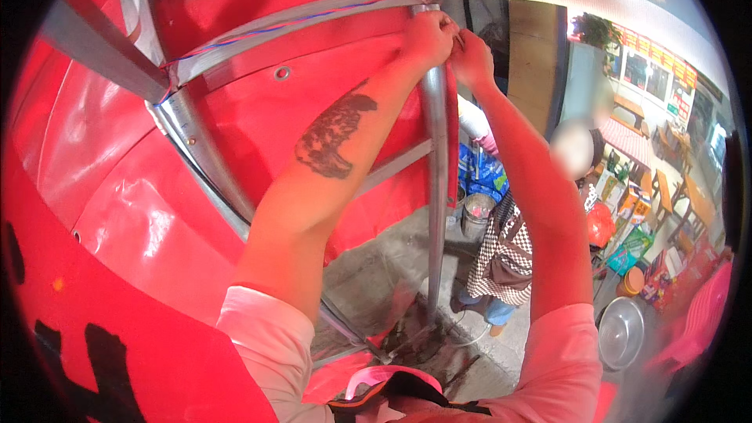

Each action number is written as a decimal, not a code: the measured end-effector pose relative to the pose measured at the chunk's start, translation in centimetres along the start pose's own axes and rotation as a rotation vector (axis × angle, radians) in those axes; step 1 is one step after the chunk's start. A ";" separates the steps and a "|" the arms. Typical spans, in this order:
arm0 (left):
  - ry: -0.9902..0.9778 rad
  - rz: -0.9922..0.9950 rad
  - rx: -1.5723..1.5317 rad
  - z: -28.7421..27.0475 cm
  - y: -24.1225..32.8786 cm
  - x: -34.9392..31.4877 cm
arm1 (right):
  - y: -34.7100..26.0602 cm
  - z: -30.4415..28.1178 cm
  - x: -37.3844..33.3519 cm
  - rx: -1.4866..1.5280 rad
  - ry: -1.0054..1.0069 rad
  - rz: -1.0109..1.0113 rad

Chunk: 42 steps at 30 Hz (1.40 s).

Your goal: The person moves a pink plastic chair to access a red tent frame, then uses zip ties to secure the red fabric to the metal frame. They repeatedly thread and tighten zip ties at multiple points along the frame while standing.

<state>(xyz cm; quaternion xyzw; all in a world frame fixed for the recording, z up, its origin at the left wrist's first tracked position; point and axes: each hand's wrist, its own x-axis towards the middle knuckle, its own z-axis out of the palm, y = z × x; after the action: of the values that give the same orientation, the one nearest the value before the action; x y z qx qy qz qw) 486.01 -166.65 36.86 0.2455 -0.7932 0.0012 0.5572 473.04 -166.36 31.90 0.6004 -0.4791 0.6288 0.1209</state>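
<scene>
Both my arms reach up to a silver metal post (436, 188) of a frame. My left hand (428, 41) is closed at the front of the post, just below a crossbar, with its fingertips pinched together. Close beside it, my right hand (473, 61) is closed too, its fingertips meeting those of the left. Whatever sits between the fingers is too small to make out. A twisted red and blue wire (305, 16) runs along the curved crossbar (258, 35) to the post's top. Behind the frame hangs a red tarpaulin (313, 63) with a metal eyelet (282, 74).
Below on the right stands a person in a checkered apron (501, 258), near a bucket (476, 215) and a blue bag (482, 172). Farther right are a metal basin (621, 333), pink stacked chairs (705, 313), packaged goods and wooden tables. A slanted metal beam (205, 149) crosses at left.
</scene>
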 end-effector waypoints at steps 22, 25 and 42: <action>0.604 0.015 -0.878 -10.8 5.4 -11.1 | 4.7 -1.7 -0.1 0.495 -0.230 0.030; 0.518 0.001 -0.849 -10.5 4.9 -11.5 | 4.0 -1.5 -0.4 0.542 -0.187 0.103; 0.318 0.205 -0.401 -11.2 7.3 -12.8 | 3.8 0.1 1.3 0.400 -0.055 0.130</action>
<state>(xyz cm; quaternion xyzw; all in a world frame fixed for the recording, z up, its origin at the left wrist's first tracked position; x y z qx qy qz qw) 496.40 -152.15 31.78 0.0455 -0.7007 -0.0611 0.7094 470.02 -168.87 31.29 0.5973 -0.3854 0.7012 -0.0547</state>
